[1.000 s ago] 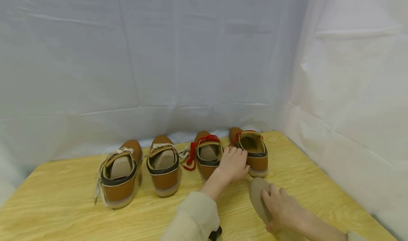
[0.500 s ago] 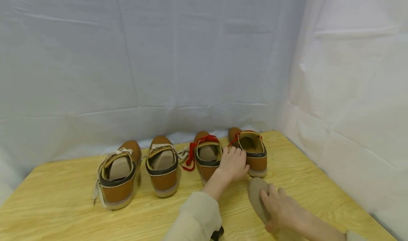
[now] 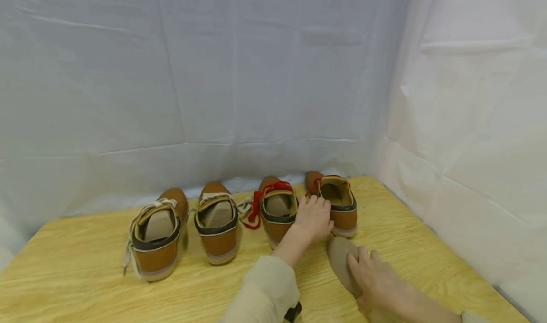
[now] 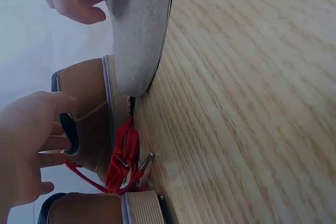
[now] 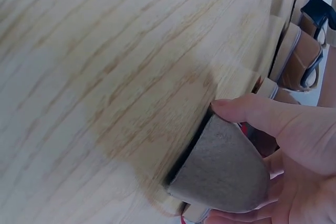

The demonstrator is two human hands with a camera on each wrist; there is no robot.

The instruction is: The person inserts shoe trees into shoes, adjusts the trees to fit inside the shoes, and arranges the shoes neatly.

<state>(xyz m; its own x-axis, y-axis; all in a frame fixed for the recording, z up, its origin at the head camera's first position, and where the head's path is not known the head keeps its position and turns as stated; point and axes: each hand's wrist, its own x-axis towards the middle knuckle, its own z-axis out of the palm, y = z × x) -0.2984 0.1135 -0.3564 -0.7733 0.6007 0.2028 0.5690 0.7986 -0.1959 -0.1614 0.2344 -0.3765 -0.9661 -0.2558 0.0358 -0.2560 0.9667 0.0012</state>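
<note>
My left hand grips the collar of the rightmost brown shoe, which has red laces. That shoe's opening shows a tan, hollow inside. In my right hand is a beige-grey insole, pinched along its sides with the rounded end just behind the shoe's heel. The left wrist view shows the insole tilted above the wooden surface, its tip close to the heel. Seen from the right wrist, my thumb lies on the insole's edge, and my fingers pass behind it.
Left of my left hand stands another red-laced shoe. Two brown shoes with cream laces, a near one and a far-left one, follow on the wooden table. White sheeting hangs behind and to the right.
The insole in my right hand has shifted slightly left, nearer the shoe's heel. My left hand keeps its hold on the shoe.
</note>
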